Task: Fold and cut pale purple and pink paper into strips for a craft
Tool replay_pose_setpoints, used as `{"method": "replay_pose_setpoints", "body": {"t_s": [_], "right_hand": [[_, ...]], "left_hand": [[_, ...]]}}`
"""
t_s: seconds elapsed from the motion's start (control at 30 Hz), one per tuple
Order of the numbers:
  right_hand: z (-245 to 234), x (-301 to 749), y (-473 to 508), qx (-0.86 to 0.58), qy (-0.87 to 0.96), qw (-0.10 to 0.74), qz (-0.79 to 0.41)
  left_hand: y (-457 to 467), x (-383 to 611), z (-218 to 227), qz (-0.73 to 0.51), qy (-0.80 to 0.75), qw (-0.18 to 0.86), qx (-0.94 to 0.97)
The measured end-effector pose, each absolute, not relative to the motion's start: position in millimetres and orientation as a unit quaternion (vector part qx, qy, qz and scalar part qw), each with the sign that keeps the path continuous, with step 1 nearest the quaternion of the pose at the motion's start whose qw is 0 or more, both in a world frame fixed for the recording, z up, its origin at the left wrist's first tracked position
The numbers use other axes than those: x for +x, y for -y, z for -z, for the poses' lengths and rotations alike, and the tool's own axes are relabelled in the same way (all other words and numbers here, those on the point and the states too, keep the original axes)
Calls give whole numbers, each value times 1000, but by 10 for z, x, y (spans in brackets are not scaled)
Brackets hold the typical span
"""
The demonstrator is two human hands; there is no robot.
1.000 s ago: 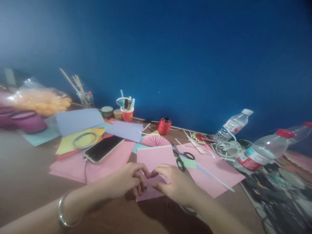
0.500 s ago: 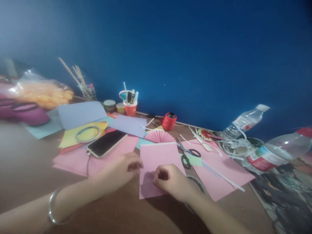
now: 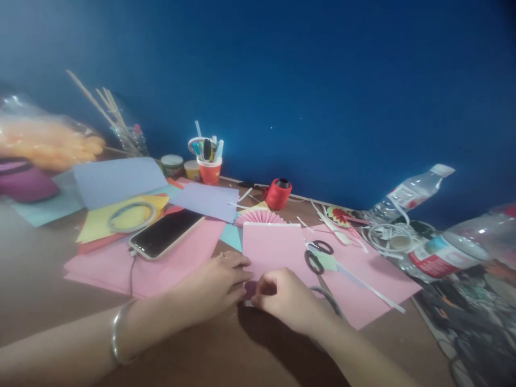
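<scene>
Working with two hands at one pink sheet (image 3: 274, 247)

The pink sheet lies on the tabletop (image 3: 201, 363), in front of the person. The left hand (image 3: 223, 279) has its fingers bent at the left edge of it. The right hand (image 3: 284, 301) is curled, with thumb and forefinger close together at the lower edge. Because the fingers cover this corner, I cannot tell if either grip pinches the paper or only presses it. A small white strip shows between the hands, but what it belongs to is not clear.

Behind the far edge of the sheet, one pleated pink fan (image 3: 260, 217) is partly hidden. One pair of scissors (image 3: 314, 259) lies just beside the right edge; its two handle loops are visible, the blades hardly. One grey curved band (image 3: 328, 301) passes behind the right wrist, and I cannot say if it is worn. One bracelet (image 3: 115, 336) is on the left wrist.

Counting farther away: one phone (image 3: 167, 234), one red spool (image 3: 278, 194), one cup (image 3: 209, 173) with pens, two lavender sheets (image 3: 207, 201) and two small jars (image 3: 172, 165). At least two bottles (image 3: 439, 255) are on the right, where blur makes an exact number difficult. The plastic bag (image 3: 48, 142) is cut off by the left border.
</scene>
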State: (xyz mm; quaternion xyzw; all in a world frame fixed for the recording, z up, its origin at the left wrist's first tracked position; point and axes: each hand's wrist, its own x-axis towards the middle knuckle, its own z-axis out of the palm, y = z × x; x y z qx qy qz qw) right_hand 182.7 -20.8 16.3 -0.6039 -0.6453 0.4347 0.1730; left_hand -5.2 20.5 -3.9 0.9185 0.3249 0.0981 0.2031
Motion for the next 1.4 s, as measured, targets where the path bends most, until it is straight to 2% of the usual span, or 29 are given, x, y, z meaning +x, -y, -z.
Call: {"method": "replay_pose_setpoints", "body": {"t_s": [0.6,0.87,1.17,1.4], "right_hand": [[-163,1735,155,-616,687,100,-372],[-180,1711,176,-615,698,124,-346],[-113,1736,150,-617,695,113,-350],[21,1862,-23,-590,673,187,-405]], "left_hand": [[-211,-54,33,-117,-358,244,894],[-216,-55,44,-118,-356,246,894],[-215,-66,42,-112,-355,233,898],[-295,-11,56,-96,-341,193,915]]}}
